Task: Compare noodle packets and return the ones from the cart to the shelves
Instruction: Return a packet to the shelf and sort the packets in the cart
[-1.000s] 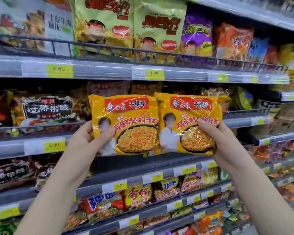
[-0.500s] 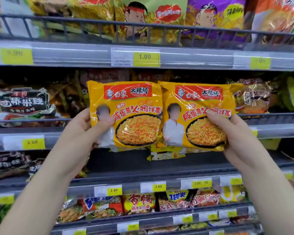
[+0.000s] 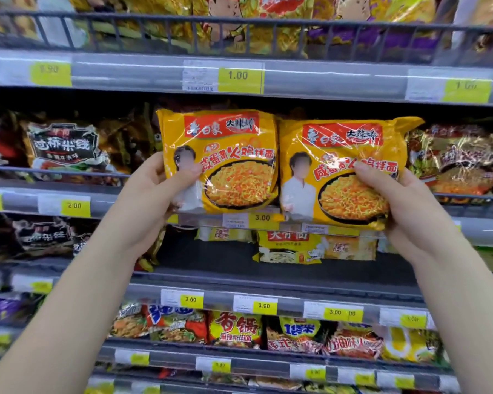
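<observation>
Up in the head view, the left hand (image 3: 154, 191) grips a glossy orange-yellow plastic noodle packet (image 3: 219, 157) by its lower left corner, thumb pressed on the front. Just beside it, edges touching, the right hand (image 3: 404, 206) grips a matching second orange-yellow packet (image 3: 345, 169) at its lower right. Both packets are held upright before the grey metal shelf rail (image 3: 473, 226) with yellow price tags (image 3: 262, 218).

L pkt (image 3: 219, 160) beside R pkt (image 3: 345, 177) (touching) | shelf (image 3: 453, 228) behind
</observation>
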Tool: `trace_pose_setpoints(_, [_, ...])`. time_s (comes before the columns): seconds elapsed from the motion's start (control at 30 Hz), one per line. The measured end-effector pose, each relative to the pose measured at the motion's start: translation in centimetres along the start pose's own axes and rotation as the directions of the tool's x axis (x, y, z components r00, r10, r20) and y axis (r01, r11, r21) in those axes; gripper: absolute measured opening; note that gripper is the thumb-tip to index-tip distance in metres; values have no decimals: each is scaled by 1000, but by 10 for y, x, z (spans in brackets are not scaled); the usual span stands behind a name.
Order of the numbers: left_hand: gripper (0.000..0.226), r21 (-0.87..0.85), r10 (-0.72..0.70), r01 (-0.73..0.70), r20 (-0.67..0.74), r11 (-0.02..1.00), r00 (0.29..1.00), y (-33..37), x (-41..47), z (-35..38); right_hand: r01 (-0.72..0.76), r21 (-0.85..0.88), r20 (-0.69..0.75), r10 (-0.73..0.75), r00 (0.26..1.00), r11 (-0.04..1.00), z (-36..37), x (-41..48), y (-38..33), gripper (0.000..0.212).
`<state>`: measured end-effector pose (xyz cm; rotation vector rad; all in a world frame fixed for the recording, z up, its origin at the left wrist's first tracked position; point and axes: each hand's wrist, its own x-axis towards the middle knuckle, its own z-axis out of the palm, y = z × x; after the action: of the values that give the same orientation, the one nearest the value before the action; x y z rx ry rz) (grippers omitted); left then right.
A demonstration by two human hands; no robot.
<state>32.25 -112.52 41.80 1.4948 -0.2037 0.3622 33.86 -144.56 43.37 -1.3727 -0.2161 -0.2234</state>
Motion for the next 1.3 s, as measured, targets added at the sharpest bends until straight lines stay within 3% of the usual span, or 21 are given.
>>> trace_pose_setpoints(0.1, [18,10,-12,12,-18,1000,1000,3,16,-2,-12,23,-11,12,1000,1000,-5,0,3,37])
trace_pose_setpoints(0.23, [49,20,-46,47,-8,999,999,8,40,8,-20,51,-41,22,999,998,-12,-3,7,56])
trace_pose_setpoints(0.4, [45,18,-91,91,9,996,996,9,72,24,-66,97,-52,72,996,993,-20,-5,9,52])
trace_pose_setpoints(0.5, [72,-5,-85,85,5,996,996,14,89,33,-102,85,-62,107,992,991,-25,-5,7,44])
trace_pose_setpoints(0.57, [79,24,-101,101,-6,995,995,13,101,38,-105,69,-60,110,992,992,-29,-7,6,47])
trace_pose_setpoints(0.8, [58,139,-116,116,-7,983,993,-11,136,53,-96,48,-80,99,992,994,-39,-12,4,65])
trace_pose_setpoints(0.9, [100,155,-107,107,-13,982,994,-24,152,51,-92,42,-71,95,993,995,-40,-14,4,62])
trace_pose_setpoints(0.93, [105,162,-107,108,-14,981,994,-28,158,50,-90,43,-68,93,993,995,-40,-14,4,61])
trace_pose_setpoints(1.1, [81,450,-94,109,-57,886,994,-14,144,57,-79,62,-60,83,995,995,-40,-15,4,53])
trace_pose_setpoints(1.3, [80,722,-31,21,0,691,1000,-11,147,63,-70,54,-63,74,995,996,-36,-14,5,51])
